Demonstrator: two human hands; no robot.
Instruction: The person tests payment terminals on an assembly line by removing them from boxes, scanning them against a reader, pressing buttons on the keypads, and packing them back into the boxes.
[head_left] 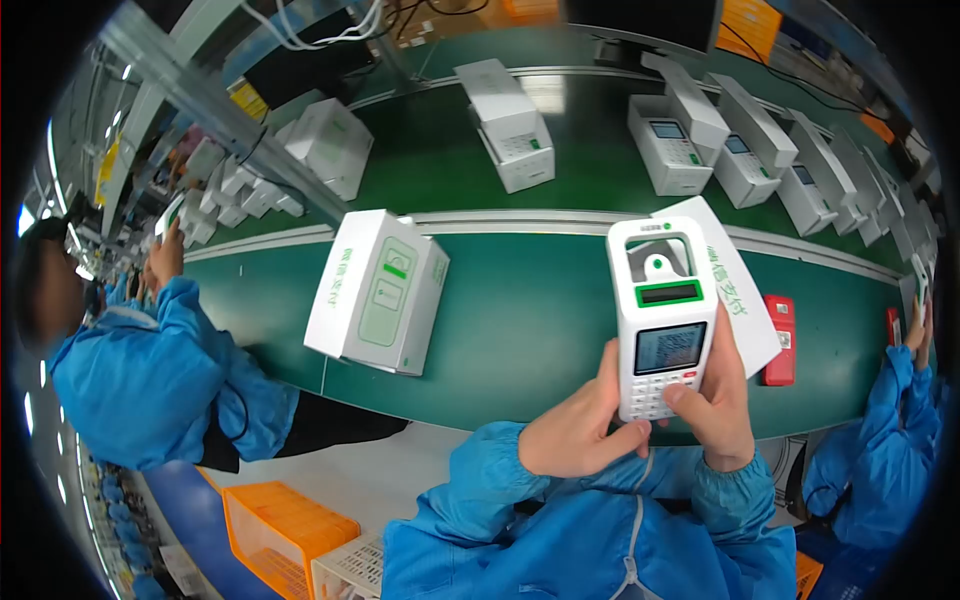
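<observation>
A white payment terminal [628,345] with a lit screen, a keypad and a green-edged slot is held upright before me. My left hand [575,435] is closed around its lower left side. My right hand [725,400] grips the right side, its thumb on the keypad. Partly hidden behind the terminal, a white box panel [745,320] with green lettering lies on the green bench. Just right of that is a red device [780,345] with a pale label. A closed white carton [375,295] with green print stands to the left.
Beyond a metal rail, open white boxes [665,150] holding terminals stand on a green conveyor [420,150], with another open box [515,145] mid-belt. Co-workers in blue sit at left [140,370] and right [870,460]. An orange crate [285,530] is on the floor.
</observation>
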